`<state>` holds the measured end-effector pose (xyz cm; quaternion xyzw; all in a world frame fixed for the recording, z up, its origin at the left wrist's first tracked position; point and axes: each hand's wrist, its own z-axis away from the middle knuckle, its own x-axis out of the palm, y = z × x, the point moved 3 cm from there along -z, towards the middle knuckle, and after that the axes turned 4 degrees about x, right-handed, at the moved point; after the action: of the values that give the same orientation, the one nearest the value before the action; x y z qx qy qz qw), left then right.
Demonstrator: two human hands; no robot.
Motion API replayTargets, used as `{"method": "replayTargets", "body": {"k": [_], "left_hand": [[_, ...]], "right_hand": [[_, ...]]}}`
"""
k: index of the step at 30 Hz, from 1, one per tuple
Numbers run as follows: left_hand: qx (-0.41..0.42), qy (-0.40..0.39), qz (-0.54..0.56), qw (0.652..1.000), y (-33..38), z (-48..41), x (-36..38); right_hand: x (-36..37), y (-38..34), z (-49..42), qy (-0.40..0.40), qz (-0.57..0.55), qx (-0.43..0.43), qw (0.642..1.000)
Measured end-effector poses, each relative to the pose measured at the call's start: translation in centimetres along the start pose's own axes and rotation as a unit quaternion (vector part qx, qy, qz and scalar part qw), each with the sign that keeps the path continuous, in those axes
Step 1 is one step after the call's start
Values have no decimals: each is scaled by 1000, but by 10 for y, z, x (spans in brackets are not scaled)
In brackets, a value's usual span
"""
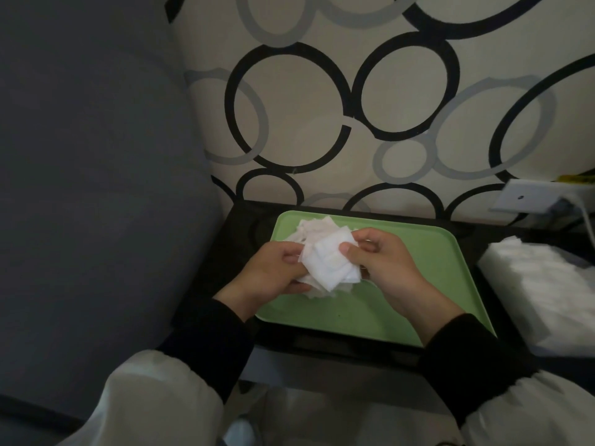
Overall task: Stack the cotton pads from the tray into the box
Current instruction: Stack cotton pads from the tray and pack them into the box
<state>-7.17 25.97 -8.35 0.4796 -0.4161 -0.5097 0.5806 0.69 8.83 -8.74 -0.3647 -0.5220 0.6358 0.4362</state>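
White square cotton pads (328, 268) are bunched above the flat green plastic tray (354, 313), with the left hand (270, 275) pinching them at nine o'clock and the right hand (386, 262) at three o'clock.

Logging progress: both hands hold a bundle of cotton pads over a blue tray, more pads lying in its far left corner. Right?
Not blue: the tray is green, per the head view. Otherwise right: left hand and right hand hold the bundle of cotton pads over it, more pads in its far left corner.
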Motion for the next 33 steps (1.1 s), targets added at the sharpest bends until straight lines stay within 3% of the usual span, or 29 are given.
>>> {"method": "replayTargets", "body": {"k": [6, 10, 18, 23, 26, 33], "left_hand": [[-2, 87, 79, 993, -2, -3, -2], [3, 106, 110, 988, -2, -3, 4], [9, 94, 115, 989, 0, -4, 7], [7, 110, 33, 993, 0, -4, 1], [-11, 58, 8, 998, -1, -2, 5], [-22, -44, -14, 999, -1, 3, 17]], "right_hand": [[13, 7, 6, 4, -152, 83, 985], [17, 3, 10, 9, -177, 77, 981], [11, 0, 10, 57, -79, 23, 995], [-4, -17, 8, 11, 54, -42, 998], [-8, -24, 11, -34, 68, -57, 996], [-9, -26, 12, -8, 168, -93, 981]]}}
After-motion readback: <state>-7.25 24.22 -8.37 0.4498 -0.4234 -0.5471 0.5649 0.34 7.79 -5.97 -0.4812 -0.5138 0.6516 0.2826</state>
